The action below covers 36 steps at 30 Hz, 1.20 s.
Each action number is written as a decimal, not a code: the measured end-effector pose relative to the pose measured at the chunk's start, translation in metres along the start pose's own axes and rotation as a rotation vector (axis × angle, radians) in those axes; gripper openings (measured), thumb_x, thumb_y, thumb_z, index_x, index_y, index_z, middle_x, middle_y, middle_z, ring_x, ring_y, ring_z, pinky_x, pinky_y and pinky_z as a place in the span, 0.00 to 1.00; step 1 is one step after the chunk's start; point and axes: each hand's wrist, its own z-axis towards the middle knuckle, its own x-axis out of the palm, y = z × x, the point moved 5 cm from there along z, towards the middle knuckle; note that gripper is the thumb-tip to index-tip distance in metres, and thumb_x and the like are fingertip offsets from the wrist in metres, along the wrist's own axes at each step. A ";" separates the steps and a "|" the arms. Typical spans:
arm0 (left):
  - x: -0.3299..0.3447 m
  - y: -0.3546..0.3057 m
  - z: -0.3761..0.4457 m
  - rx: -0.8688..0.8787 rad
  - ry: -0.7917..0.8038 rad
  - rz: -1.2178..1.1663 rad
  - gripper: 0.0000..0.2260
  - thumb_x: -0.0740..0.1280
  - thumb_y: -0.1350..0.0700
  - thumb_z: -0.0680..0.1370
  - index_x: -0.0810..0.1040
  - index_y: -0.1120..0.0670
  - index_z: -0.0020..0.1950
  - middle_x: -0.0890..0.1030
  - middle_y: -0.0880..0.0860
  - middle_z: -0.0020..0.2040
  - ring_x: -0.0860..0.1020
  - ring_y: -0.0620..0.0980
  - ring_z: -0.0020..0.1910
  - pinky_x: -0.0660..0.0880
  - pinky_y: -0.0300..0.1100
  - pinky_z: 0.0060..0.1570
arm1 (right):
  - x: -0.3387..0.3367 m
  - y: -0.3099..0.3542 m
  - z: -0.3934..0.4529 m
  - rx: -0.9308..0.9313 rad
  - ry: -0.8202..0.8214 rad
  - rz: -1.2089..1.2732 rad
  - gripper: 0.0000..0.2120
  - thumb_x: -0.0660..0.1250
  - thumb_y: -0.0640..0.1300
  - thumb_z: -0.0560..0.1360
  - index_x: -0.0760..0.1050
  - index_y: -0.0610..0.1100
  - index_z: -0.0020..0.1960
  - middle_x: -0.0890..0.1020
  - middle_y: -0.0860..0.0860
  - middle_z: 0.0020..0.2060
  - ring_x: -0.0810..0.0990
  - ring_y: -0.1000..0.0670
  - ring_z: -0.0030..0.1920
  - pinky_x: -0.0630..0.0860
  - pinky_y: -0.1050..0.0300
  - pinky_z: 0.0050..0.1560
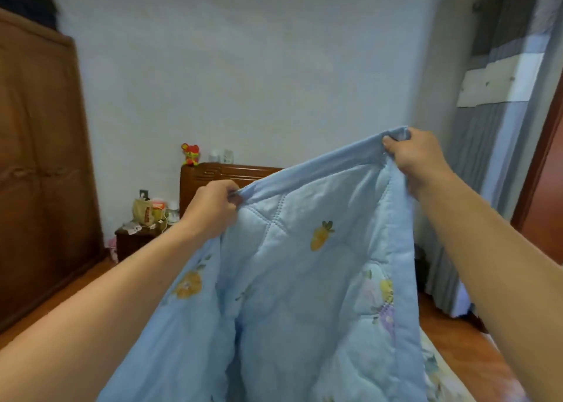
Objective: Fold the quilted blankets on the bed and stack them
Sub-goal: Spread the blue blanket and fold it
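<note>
Blanket [304, 279] hanging front and centre, headboard [213, 176] behind at twelve o'clock, toy [190, 154] atop it, nightstand [134, 240] at ten, wardrobe [39, 173] at nine.

no readable text, labels, brands or numbers anywhere, bedside packaging [148, 213] print too blurred

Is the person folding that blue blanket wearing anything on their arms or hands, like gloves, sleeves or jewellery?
Nothing shows. Both forearms are bare right to the bottom of the picture, with no sleeve cuff in view. The left hand and the right hand have no gloves, and no watch, bracelet or ring can be seen on them.
</note>
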 end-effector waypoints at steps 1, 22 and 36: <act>0.001 -0.015 -0.005 0.058 0.045 -0.021 0.06 0.68 0.57 0.80 0.79 0.50 0.43 0.81 0.50 0.40 0.78 0.50 0.43 0.71 0.45 0.40 | -0.006 0.003 0.007 0.016 -0.025 0.090 0.09 0.69 0.41 0.76 0.73 0.46 0.37 0.75 0.47 0.37 0.74 0.48 0.40 0.72 0.51 0.44; 0.218 0.044 -0.211 -0.276 -0.170 -0.185 0.14 0.65 0.68 0.77 0.74 0.48 0.43 0.75 0.43 0.41 0.70 0.42 0.39 0.63 0.35 0.39 | 0.018 -0.135 -0.042 0.076 0.338 0.022 0.04 0.67 0.42 0.79 0.82 0.47 0.51 0.84 0.45 0.47 0.81 0.45 0.47 0.79 0.47 0.50; 0.018 -0.020 -0.021 0.161 -0.375 0.247 0.19 0.64 0.66 0.78 0.70 0.50 0.66 0.82 0.59 0.55 0.79 0.66 0.48 0.72 0.53 0.42 | -0.006 -0.097 0.007 -0.116 0.066 0.220 0.08 0.67 0.36 0.79 0.80 0.47 0.53 0.81 0.57 0.41 0.78 0.65 0.38 0.75 0.69 0.43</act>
